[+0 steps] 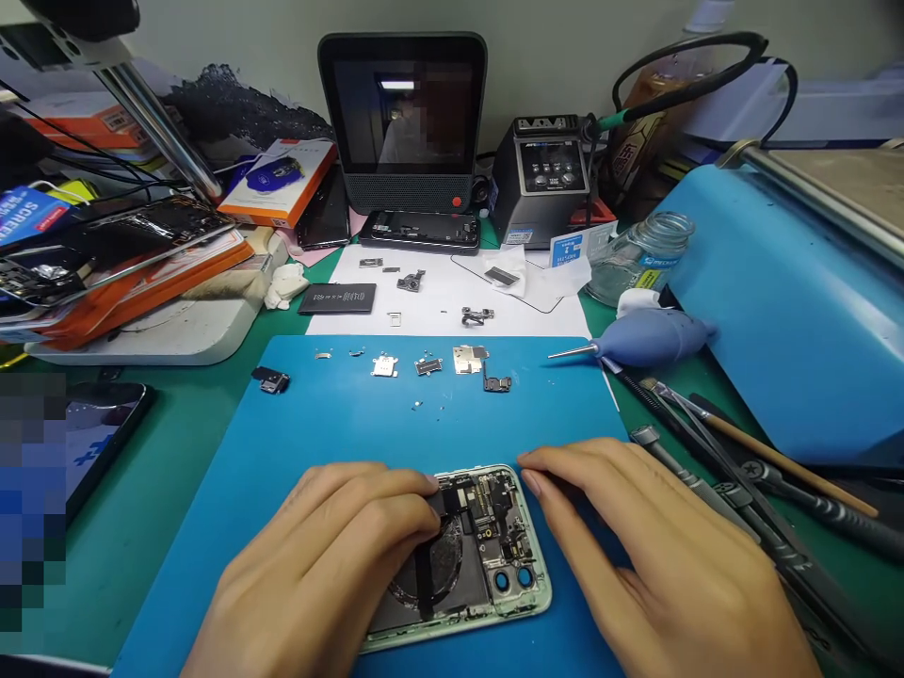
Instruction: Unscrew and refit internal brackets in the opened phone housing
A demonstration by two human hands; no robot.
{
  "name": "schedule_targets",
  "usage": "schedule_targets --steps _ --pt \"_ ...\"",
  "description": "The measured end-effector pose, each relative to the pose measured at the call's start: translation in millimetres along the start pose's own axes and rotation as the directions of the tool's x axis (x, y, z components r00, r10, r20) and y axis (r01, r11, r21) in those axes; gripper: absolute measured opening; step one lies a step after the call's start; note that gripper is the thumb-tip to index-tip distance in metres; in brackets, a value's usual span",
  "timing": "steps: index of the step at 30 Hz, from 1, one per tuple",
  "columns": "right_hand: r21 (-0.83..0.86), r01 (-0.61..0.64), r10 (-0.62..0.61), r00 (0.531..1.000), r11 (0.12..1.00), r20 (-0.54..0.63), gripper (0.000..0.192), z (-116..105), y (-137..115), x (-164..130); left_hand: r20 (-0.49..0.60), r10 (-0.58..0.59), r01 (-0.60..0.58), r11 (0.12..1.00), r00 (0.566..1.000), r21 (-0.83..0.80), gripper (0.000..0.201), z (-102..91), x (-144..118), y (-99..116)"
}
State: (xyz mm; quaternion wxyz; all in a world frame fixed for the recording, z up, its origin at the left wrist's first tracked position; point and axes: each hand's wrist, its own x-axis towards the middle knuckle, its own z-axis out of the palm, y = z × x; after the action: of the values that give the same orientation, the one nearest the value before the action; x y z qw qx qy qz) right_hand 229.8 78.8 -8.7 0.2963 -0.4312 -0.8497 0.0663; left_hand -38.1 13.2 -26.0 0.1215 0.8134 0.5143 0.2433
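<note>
**Both hands on an opened phone**

Low in the frame, the left hand (331, 556) curls over the opened phone (462, 556), fingertips pinched at a black flex near the upper middle of the board; whether they truly grip it I cannot tell. The right hand (656, 546) lies flat and open beside the phone's right edge, its fingertips touching the upper right corner of the frame.

The phone lies back-down on the blue mat (282, 443), lenses toward the lower right. It looks light and stiff at the rim, but fragile inside: hold it by the metal edges, not the ribbons.

Further up the mat sit small shields (466, 359) and screws. Tools (741, 490) lie at right, a blower (650, 337) above them.
</note>
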Motion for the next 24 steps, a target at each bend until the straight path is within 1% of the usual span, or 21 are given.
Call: schedule_targets --steps 4,10,16,20,24 --pt "0.011 -0.003 0.003 1.000 1.000 -0.007 0.014 -0.7 1.6 -4.2 0.000 0.021 -0.021 1.000 1.000 0.017 0.022 0.7 -3.2 -2.7" --pt "0.011 0.014 -0.014 1.000 1.000 -0.003 0.014 0.2 2.7 -6.0 0.009 0.016 -0.016 1.000 1.000 0.018 0.023 -0.5 -4.8 -0.9" --pt "-0.002 0.016 -0.016 1.000 1.000 -0.004 0.014 1.5 2.9 -4.1 0.030 -0.012 0.013 1.000 0.999 -0.021 0.020 -2.2 -0.5 1.6" --pt "0.009 0.008 -0.008 1.000 1.000 0.006 0.016 1.8 1.6 -3.5 0.022 -0.023 0.023 1.000 0.999 -0.017 0.018 -2.8 3.1 4.2" --pt "0.023 -0.002 0.001 1.000 1.000 0.016 0.017 0.5 0.3 -3.6 -0.005 -0.024 0.024 0.998 1.000 -0.051 0.019 -3.3 8.4 8.1"
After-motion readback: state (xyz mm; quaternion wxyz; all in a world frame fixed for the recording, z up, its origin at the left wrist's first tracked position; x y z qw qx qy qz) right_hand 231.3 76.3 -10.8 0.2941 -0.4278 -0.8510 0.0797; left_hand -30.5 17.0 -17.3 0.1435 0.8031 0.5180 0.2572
